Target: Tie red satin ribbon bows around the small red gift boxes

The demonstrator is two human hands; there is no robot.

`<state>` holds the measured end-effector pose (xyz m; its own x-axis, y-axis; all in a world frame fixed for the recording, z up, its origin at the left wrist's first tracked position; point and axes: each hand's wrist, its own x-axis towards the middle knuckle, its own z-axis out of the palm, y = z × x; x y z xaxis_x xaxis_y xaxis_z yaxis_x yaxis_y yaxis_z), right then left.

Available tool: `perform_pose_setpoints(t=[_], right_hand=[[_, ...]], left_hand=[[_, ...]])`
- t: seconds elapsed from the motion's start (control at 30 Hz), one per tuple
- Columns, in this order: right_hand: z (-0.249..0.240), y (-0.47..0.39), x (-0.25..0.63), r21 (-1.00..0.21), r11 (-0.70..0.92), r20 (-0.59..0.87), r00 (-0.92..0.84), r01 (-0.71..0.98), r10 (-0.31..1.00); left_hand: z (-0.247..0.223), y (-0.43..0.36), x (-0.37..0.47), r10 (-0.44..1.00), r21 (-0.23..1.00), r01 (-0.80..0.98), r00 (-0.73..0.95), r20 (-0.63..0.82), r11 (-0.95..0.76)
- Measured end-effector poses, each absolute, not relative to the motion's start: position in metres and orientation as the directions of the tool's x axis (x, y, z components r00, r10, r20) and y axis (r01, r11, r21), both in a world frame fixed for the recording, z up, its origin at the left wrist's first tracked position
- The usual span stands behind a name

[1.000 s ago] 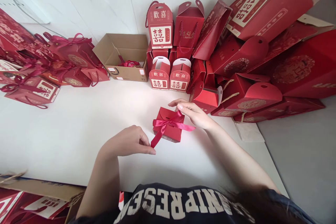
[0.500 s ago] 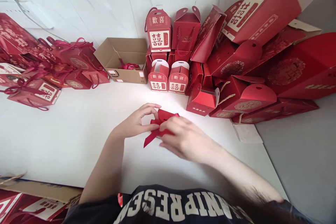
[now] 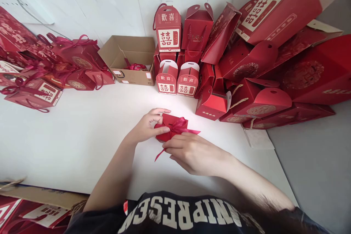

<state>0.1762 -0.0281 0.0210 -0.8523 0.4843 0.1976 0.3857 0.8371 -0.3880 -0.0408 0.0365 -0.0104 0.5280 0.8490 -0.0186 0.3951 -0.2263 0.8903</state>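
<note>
A small red gift box (image 3: 168, 120) lies on the white table in front of me, with a red ribbon (image 3: 179, 125) looped into a bow on top. My left hand (image 3: 148, 126) is at the box's left side, thumb pressed on the ribbon near the knot and fingers curled at the box edge. On the near right side, my right hand (image 3: 193, 151) has its fingers closed at the ribbon's lower part. One ribbon tail hangs free below its fingertips, another points right above the hand. The right hand covers the box's near right corner.
An open cardboard box (image 3: 137, 76) holding ribbon stands at the back. Red gift boxes (image 3: 211, 108) are stacked at the back and right. Ribboned boxes (image 3: 35, 93) sit at the left. Another carton (image 3: 46, 197) with red boxes is at the lower left.
My right hand has moved slightly down and off the bow, uncovering its loop and right tail. The lower tail now hangs narrower, below the right fingertips. My left hand has shifted slightly right.
</note>
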Motion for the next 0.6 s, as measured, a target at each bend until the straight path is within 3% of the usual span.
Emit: perform_pose_setpoints(t=[0.13, 0.37, 0.6], right_hand=[[0.034, -0.021, 0.196, -0.559, 0.744, 0.122, -0.852, 0.365, 0.510], [0.040, -0.012, 0.217, -0.638, 0.610, 0.013, -0.786, 0.470, 0.619], [0.056, -0.010, 0.242, -0.747, 0.485, -0.155, -0.829, 0.455, 0.538]], left_hand=[[-0.014, 0.037, -0.039, 0.851, 0.885, 0.405, 0.525, -0.020, -0.229], [-0.020, 0.037, -0.036, 0.856, 0.911, 0.383, 0.512, -0.071, -0.154], [-0.017, 0.036, -0.036, 0.851, 0.938, 0.327, 0.520, -0.077, -0.115]])
